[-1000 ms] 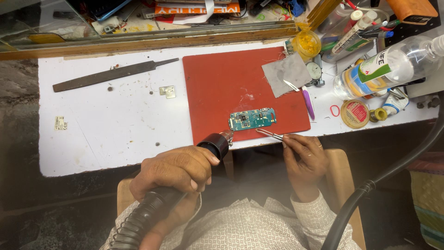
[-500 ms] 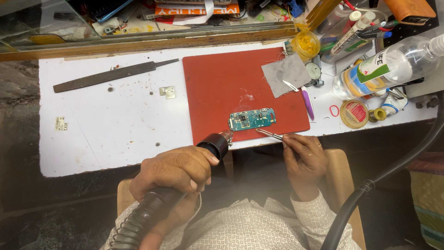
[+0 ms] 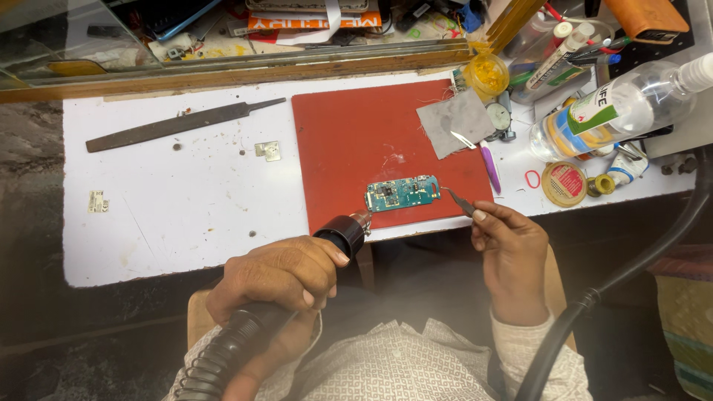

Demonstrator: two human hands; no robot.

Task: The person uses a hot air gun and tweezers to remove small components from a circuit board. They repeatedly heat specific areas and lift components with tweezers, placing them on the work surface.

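Both hands grip: left hand point(image 3: 278, 278) hot-air nozzle point(image 3: 343, 234), right hand point(image 3: 509, 249) tweezers point(image 3: 457, 200).

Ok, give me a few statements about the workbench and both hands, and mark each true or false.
1. The left hand grips a black hot-air nozzle. True.
2. The circuit board lies on the white tabletop. False: it lies on the red mat.
3. The right hand holds tweezers at the board's right end. True.
4. The metal file lies on the red mat. False: it lies on the white tabletop, left of the mat.
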